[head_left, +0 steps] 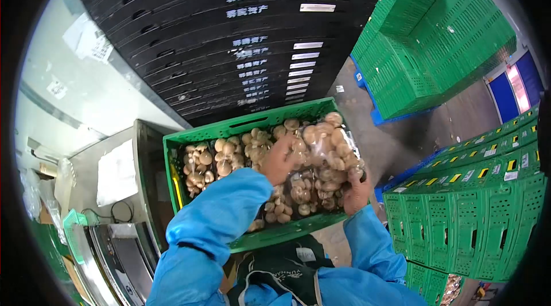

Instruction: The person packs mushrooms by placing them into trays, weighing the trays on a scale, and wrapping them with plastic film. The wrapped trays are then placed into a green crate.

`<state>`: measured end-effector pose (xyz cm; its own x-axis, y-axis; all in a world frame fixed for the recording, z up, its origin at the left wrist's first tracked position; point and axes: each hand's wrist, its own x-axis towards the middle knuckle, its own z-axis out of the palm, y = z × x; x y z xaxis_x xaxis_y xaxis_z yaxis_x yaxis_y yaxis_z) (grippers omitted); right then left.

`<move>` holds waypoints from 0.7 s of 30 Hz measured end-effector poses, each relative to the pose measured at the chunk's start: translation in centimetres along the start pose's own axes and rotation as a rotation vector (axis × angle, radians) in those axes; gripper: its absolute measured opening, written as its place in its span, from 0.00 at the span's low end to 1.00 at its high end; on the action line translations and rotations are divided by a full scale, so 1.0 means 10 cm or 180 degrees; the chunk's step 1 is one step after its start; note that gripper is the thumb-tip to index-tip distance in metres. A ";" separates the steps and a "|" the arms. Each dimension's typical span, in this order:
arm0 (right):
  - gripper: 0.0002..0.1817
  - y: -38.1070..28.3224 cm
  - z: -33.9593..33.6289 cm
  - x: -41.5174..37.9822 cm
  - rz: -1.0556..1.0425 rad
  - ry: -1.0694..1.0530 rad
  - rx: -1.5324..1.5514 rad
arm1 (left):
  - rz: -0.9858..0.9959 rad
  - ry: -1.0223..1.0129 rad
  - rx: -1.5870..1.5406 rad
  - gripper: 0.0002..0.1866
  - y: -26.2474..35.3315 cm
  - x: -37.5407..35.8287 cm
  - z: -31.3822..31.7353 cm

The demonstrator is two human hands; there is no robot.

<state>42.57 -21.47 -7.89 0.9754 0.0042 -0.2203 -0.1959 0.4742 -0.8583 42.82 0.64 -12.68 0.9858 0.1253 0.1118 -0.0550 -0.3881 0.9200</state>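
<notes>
A green crate [241,128] in front of me holds several clear-wrapped packs of brown mushrooms [228,157]. One pack of mushrooms [328,138] sits tilted at the crate's right end, above the others and slightly blurred. My left hand [279,161] is at its left side, fingers curled against the wrap; the fingertips are smeared by motion. At the lower right edge of the packs, my right hand [357,192] is closed with the thumb up, gripping the wrapped mushrooms. Blue sleeves cover both forearms.
Black stacked crates [229,36] rise directly behind the green crate. More green crates stand at the right [459,220] and on a blue pallet [376,111] at the upper right. To the left are a metal table [123,205] with a white sheet [117,171] and a pale wall.
</notes>
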 end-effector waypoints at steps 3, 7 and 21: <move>0.25 0.17 -0.21 0.45 -0.0186 0.0284 -0.0177 | 0.0577 -0.0610 0.2257 0.30 -0.63 0.20 0.52; 0.24 0.50 -0.15 0.83 0.1170 0.0243 0.0444 | 0.1217 -0.1128 0.2515 0.33 -1.01 0.25 0.62; 0.22 1.29 -0.25 1.26 0.0956 0.1096 0.1247 | 0.0811 -0.1536 0.2221 0.32 -1.04 0.27 0.55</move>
<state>52.07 -17.44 -22.91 0.7815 -0.0660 -0.6203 -0.3424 0.7859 -0.5150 46.95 0.02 -23.95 0.9249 -0.3786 -0.0338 -0.3280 -0.8400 0.4321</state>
